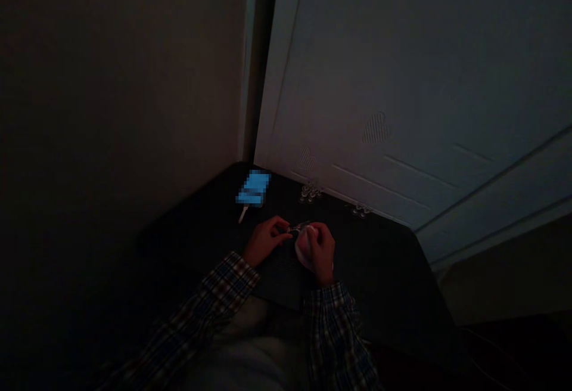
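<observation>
Both of my hands meet over the dark table in dim light. My left hand (268,241) pinches one end of a small, shiny, chain-like metal piece (294,229) between thumb and fingers. On the other side, my right hand (323,251) is closed on a pink, rounded, soft-looking thing (304,249). The metal piece reaches across the short gap to the pink thing; whether the two are joined is too dark to tell. My right palm is turned away, so part of the grip is hidden.
A phone (254,187) with a lit, blurred screen lies beyond my left hand, a pale cable at its lower end. Small shiny round pieces form one cluster (310,192) and another cluster (361,209) along the white panel (339,81). The dark table (384,272) has rounded corners.
</observation>
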`<state>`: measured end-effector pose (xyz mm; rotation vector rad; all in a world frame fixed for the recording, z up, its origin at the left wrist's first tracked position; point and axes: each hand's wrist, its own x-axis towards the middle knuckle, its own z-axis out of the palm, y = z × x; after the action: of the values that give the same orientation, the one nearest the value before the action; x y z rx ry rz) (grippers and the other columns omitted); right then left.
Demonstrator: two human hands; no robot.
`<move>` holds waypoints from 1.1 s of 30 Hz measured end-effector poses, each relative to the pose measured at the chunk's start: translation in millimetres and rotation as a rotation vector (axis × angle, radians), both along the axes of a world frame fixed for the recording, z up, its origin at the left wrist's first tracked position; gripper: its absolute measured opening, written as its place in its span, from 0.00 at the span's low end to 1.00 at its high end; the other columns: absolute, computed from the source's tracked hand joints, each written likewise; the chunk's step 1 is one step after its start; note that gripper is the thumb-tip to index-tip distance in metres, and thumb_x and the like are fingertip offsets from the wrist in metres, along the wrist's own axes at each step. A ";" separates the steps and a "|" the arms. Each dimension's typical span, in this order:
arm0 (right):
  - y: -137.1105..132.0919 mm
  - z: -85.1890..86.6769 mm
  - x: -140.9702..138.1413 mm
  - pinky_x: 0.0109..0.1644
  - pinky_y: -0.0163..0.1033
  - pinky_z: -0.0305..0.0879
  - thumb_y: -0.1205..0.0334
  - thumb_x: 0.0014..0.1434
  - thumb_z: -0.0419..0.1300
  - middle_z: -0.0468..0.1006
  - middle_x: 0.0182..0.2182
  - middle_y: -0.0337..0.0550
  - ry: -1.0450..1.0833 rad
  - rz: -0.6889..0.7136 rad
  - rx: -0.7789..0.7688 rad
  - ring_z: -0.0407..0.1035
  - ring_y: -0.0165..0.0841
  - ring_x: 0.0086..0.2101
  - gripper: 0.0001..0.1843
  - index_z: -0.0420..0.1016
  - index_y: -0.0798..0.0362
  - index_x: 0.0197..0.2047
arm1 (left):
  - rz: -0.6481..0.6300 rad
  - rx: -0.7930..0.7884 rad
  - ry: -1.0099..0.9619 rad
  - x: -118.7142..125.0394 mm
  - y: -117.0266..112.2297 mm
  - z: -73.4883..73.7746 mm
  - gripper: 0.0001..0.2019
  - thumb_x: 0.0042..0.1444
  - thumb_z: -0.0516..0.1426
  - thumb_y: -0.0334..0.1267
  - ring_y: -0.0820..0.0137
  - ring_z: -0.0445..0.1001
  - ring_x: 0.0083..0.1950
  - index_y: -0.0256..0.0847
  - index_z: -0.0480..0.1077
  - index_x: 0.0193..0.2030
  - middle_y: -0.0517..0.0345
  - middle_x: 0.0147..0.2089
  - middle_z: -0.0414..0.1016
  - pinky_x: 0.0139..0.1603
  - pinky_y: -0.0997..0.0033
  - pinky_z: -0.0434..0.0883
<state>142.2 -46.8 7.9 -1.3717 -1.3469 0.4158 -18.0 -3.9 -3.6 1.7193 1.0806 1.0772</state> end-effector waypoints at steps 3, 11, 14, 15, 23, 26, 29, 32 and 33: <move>-0.4 0.2 0.4 0.39 0.35 0.60 0.56 0.59 0.51 0.72 0.32 0.40 -0.004 -0.003 0.002 0.66 0.31 0.34 0.11 0.70 0.53 0.36 | 0.001 0.011 -0.005 0.0 0.2 -1.1 0.16 0.46 0.61 0.45 0.75 0.71 0.25 0.41 0.68 0.40 0.58 0.38 0.75 0.26 0.75 0.68; 0.3 -2.2 0.4 0.40 0.35 0.60 0.55 0.59 0.50 0.73 0.32 0.40 0.005 -0.016 0.002 0.66 0.32 0.35 0.12 0.70 0.53 0.36 | -0.014 0.009 0.003 -0.7 -0.7 -0.9 0.16 0.46 0.61 0.45 0.74 0.72 0.25 0.41 0.67 0.40 0.59 0.38 0.75 0.26 0.74 0.68; -0.1 -1.7 0.0 0.40 0.35 0.60 0.55 0.59 0.50 0.73 0.32 0.40 0.003 -0.007 0.006 0.66 0.32 0.35 0.12 0.70 0.53 0.36 | -0.012 -0.002 0.002 -0.2 -0.8 -1.2 0.16 0.46 0.61 0.44 0.74 0.72 0.25 0.41 0.67 0.40 0.58 0.38 0.75 0.27 0.74 0.68; -0.2 -1.3 -0.1 0.40 0.35 0.60 0.55 0.59 0.50 0.73 0.32 0.40 0.003 -0.004 0.008 0.66 0.32 0.35 0.12 0.70 0.53 0.36 | -0.011 -0.009 0.001 -0.1 -0.9 -1.3 0.16 0.46 0.61 0.44 0.74 0.72 0.25 0.41 0.67 0.40 0.58 0.38 0.75 0.26 0.74 0.68; -2.8 3.0 -0.1 0.39 0.34 0.59 0.55 0.59 0.50 0.72 0.32 0.40 -0.008 0.010 0.010 0.66 0.31 0.34 0.12 0.70 0.53 0.36 | -0.018 -0.020 -0.001 -0.6 -1.9 2.1 0.15 0.45 0.61 0.43 0.74 0.72 0.25 0.41 0.67 0.39 0.58 0.38 0.75 0.25 0.74 0.67; -2.7 2.6 -0.1 0.40 0.34 0.59 0.56 0.59 0.50 0.72 0.32 0.40 -0.006 0.010 0.013 0.66 0.31 0.34 0.12 0.70 0.53 0.36 | -0.021 -0.020 -0.008 -0.5 -2.6 3.5 0.15 0.45 0.61 0.43 0.75 0.71 0.24 0.41 0.67 0.39 0.58 0.37 0.75 0.23 0.76 0.66; -1.7 0.9 0.1 0.39 0.35 0.59 0.56 0.59 0.51 0.72 0.32 0.40 -0.008 0.002 0.013 0.66 0.31 0.34 0.12 0.70 0.53 0.36 | -0.014 -0.006 -0.006 -0.4 -2.9 3.4 0.15 0.45 0.61 0.43 0.76 0.70 0.23 0.40 0.67 0.39 0.59 0.35 0.75 0.23 0.76 0.65; -1.2 -0.4 0.1 0.40 0.35 0.59 0.56 0.59 0.51 0.72 0.32 0.40 -0.009 0.003 0.015 0.66 0.31 0.35 0.11 0.70 0.53 0.36 | -0.006 -0.009 0.000 -0.3 -2.9 2.5 0.15 0.45 0.61 0.42 0.76 0.71 0.24 0.40 0.67 0.40 0.59 0.36 0.75 0.24 0.76 0.66; -1.2 -0.5 -0.1 0.40 0.35 0.59 0.56 0.59 0.51 0.72 0.32 0.40 -0.010 0.006 0.015 0.66 0.31 0.35 0.11 0.70 0.53 0.36 | -0.009 -0.010 -0.002 -0.3 -2.8 2.2 0.15 0.46 0.61 0.41 0.76 0.71 0.24 0.40 0.67 0.40 0.58 0.37 0.75 0.24 0.76 0.66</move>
<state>142.1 -48.0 7.4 -1.3593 -1.3598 0.4019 -18.3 -6.8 -1.4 1.7132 1.0741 1.0654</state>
